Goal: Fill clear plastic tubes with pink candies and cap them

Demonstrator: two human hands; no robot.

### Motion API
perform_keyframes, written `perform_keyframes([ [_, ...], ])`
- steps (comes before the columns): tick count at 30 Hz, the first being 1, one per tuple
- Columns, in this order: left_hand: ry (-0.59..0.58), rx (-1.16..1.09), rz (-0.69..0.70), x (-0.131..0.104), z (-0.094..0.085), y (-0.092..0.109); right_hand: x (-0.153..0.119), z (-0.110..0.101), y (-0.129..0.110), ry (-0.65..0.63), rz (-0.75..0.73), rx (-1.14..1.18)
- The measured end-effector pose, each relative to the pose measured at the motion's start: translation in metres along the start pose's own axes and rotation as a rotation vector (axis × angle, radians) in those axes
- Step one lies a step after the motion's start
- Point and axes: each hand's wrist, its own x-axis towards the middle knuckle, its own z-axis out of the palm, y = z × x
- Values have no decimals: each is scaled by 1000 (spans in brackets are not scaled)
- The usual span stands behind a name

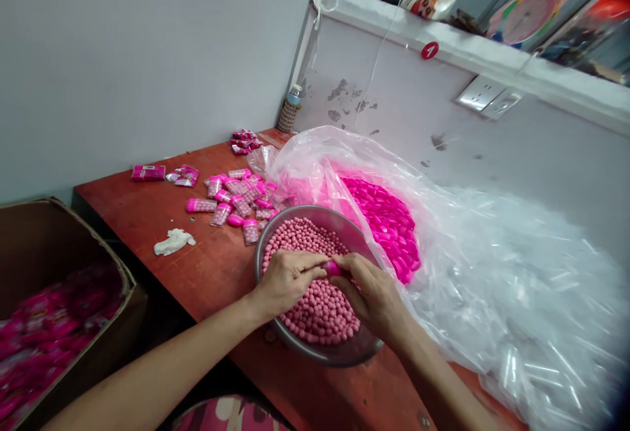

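Observation:
A grey metal bowl point(339, 355) of small round pink balls point(322, 309) stands on the red table. Over it, my left hand point(287, 281) pinches one end of a small container with a bright pink cap point(332, 268). The fingers of my right hand point(369, 290) close on the pink cap at its other end. Most of the container is hidden by my fingers. Left of the bowl lies a pile of filled clear tubes with pink caps point(241, 205). Behind the bowl, an open plastic bag holds many bright pink caps point(386, 227).
A large clear bag of empty tubes point(522, 293) covers the right side. A cardboard box point(132, 293) with pink packets is at the lower left. White crumpled material point(174, 241) and pink packets point(148, 172) lie on the red table point(197, 280). A shelf runs along the wall.

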Motion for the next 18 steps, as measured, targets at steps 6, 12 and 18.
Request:
perform_keyframes([
  [6, -8, -85, -82, 7, 1, -4, 8, 3, 9, 43, 122, 179],
  [12, 98, -684, -387, 16, 2, -16, -9, 7, 17, 134, 525, 957],
  [18, 41, -566, -240, 13, 3, -12, -14, 13, 24, 300, 609, 1279],
])
